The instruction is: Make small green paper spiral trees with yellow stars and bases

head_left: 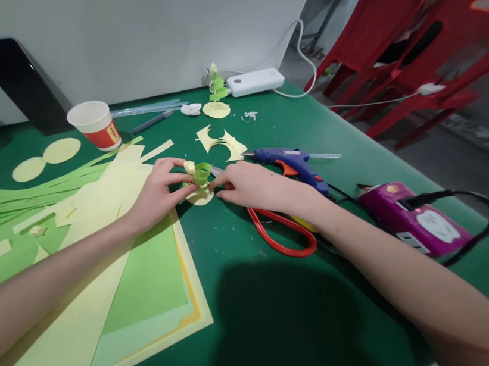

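Observation:
Between my hands, at the table's middle, stands a small paper craft [202, 173] of curled green strips on a pale yellow paper disc, with a crumpled pale yellow flower at its upper left. My left hand [161, 189] grips it from the left, thumb and fingers closed around its side. From the right, my right hand [251, 185] has its fingers bent together, the fingertips at the craft's lower part; what exactly they pinch is partly hidden. Red-handled scissors [283, 249] lie beneath my right wrist, their blades partly covered by the hand.
Behind my right hand lies a blue glue gun [295, 161], near a purple power strip [420, 218]. Paper sheets [150, 284] and green strips [13, 194] spread under my left arm. A paper cup [109, 135], a phone [19, 81] and a white power bank [256, 82] stand farther back.

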